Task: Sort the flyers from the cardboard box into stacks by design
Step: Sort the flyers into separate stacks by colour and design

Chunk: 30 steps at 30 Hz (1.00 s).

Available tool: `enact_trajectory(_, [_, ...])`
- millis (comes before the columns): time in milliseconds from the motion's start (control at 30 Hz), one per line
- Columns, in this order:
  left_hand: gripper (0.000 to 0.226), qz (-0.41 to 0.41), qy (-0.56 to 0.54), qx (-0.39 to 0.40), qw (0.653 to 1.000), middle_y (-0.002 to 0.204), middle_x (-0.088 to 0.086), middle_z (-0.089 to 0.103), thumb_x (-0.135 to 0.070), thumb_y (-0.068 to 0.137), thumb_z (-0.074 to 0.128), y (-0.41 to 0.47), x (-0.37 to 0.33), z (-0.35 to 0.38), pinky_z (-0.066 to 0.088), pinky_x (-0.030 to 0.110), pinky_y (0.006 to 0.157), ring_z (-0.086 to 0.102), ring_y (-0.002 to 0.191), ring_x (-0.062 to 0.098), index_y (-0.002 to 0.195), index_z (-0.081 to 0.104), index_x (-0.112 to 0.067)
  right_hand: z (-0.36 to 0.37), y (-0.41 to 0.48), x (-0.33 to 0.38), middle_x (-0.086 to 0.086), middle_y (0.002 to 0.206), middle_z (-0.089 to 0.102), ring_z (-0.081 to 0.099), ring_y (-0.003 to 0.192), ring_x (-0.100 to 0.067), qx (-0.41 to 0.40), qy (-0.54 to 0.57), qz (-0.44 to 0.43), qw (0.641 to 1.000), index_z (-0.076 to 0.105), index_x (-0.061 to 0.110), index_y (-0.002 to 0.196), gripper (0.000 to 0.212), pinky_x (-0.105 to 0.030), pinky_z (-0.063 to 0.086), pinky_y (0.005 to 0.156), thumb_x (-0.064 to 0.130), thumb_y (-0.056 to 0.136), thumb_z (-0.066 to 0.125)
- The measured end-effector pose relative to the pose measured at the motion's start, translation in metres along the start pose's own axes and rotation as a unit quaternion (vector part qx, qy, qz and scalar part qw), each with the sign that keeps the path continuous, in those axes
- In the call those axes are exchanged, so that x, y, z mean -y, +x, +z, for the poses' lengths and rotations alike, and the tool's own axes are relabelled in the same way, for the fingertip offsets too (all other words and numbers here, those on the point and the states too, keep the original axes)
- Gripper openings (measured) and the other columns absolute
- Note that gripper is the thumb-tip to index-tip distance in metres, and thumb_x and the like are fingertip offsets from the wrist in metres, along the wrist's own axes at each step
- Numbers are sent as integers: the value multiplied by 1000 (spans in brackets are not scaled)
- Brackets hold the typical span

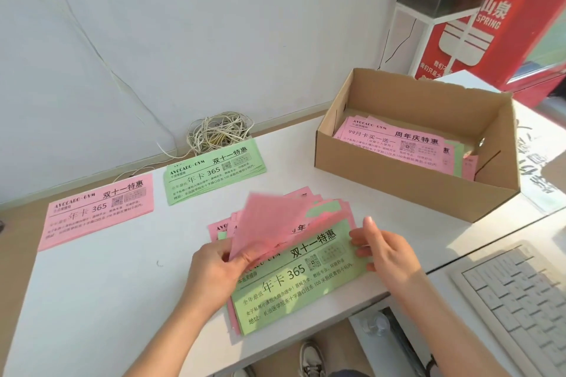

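Flyers lie in a mixed, fanned pile (294, 269) at the near edge of the white table (92, 300), a green sheet (306, 278) face up on top. Your left hand (214, 272) pinches a pink flyer (269, 226) between thumb and fingers, lifting it so its blank back faces you. Your right hand (386, 251) rests curled fingertips on the green sheet's right edge, holding nothing. Further left sit two sorted stacks, the pink one (98, 208) and the green one (214, 168). More flyers wait in the cardboard box (398, 180) to the right.

With the print turned away, you could misfile this pink sheet: the box's top pink flyer carries a different headline from the pink stack's. Thin sheets also cling, so a second may ride along. The pile overhangs the table's near edge and may slide.
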<state>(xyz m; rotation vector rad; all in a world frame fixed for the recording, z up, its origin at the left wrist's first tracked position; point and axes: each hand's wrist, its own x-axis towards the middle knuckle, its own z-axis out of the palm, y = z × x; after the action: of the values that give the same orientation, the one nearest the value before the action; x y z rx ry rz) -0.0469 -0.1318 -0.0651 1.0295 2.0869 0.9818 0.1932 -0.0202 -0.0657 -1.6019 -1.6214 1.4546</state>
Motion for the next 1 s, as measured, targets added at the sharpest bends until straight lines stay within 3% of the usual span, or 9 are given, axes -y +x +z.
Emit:
enact_trajectory(100, [26,51,50,-60,996,54,-13,56,-36,86,63,-2,-1,3,33,16,50,51,56,9,68,60,-18,-4,6,7,7,62,58,49,57,-12,30,-67,3,997,70,5,78,47,-26,39,59,47,91,53])
enact_trajectory(167, [15,72,78,-80,991,82,-12,66,-20,92,59,-5,0,6,42,20,63,62,74,16,106,62,-17,-3,8,7,9,60,63,54,57,-12,15,-117,-32,992,74,15,76,31,-25,41,56,41,88,61])
enact_trajectory(300, [43,158,142,-84,974,79,-1,64,-20,95,52,-8,1,9,45,21,55,60,58,18,134,34,-26,4,9,11,-23,74,66,59,67,-37,29,-77,-30,996,60,-12,88,100,-34,48,61,84,76,34])
enact_trajectory(433, [39,249,234,34,939,85,-17,64,-38,88,52,-15,-3,9,49,11,55,60,62,1,125,49,-28,4,5,19,-22,83,70,63,72,-40,75,-53,-18,996,55,-15,96,114,-45,54,64,93,67,31])
enact_trajectory(567, [70,276,406,113,864,116,5,67,-24,40,89,-21,7,16,57,37,79,67,101,25,106,66,-22,-1,1,35,9,78,74,70,69,-10,145,12,9,989,71,11,93,54,-15,49,55,58,89,46])
enact_trajectory(667, [84,231,462,163,840,140,4,50,-56,54,78,-27,-5,16,47,46,97,51,125,28,127,54,-25,1,8,34,8,86,75,72,75,-9,162,-50,15,985,67,21,101,13,-30,60,62,20,89,66])
enact_trajectory(767, [89,196,451,160,856,156,-4,17,-73,71,42,-29,-10,11,25,46,114,18,143,23,146,26,-27,4,12,35,10,87,74,72,72,-9,148,-148,-1,978,65,27,96,27,-34,60,58,3,85,58])
enact_trajectory(867, [76,219,454,163,848,131,1,57,-59,54,74,-32,-6,11,54,36,85,58,113,24,121,58,-26,4,13,42,13,89,74,71,75,-4,154,-134,-19,979,61,35,97,33,-31,60,60,3,88,55])
enact_trajectory(1000, [74,197,436,118,870,130,4,54,-59,62,73,-32,-4,20,55,40,81,57,110,28,124,52,-25,6,11,51,13,88,74,71,73,-4,188,-84,-15,979,47,41,112,29,-22,54,53,21,94,58])
